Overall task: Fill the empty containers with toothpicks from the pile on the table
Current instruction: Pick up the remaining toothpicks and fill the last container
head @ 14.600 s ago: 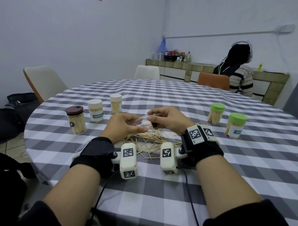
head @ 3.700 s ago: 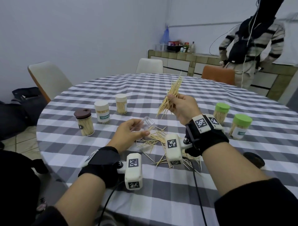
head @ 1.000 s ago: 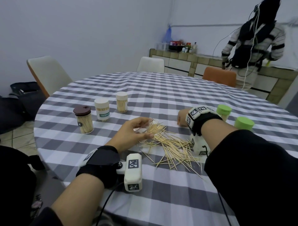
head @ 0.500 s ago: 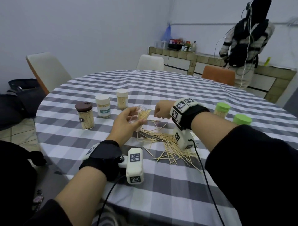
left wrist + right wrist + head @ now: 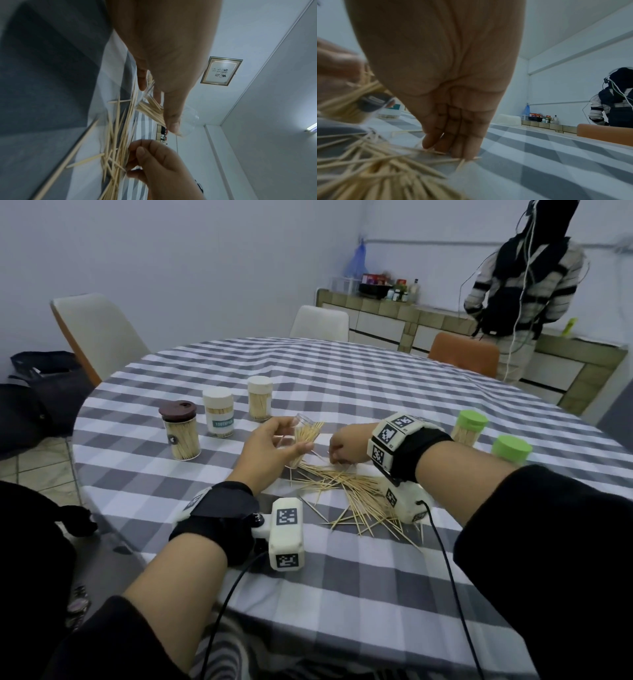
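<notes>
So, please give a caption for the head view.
Left hand holds a clear container while right hand gathers toothpicks.

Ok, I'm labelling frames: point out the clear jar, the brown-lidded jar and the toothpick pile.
clear jar [image 5: 303, 436], head view, its toothpick-filled wall.
brown-lidded jar [image 5: 177, 409], head view, its lid.
toothpick pile [image 5: 356, 491], head view, its middle.

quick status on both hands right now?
Left hand: grips the clear plastic container, partly filled with toothpicks.
Right hand: fingers down on the pile of wooden toothpicks, gathering some; a firm pinch cannot be told.
</notes>
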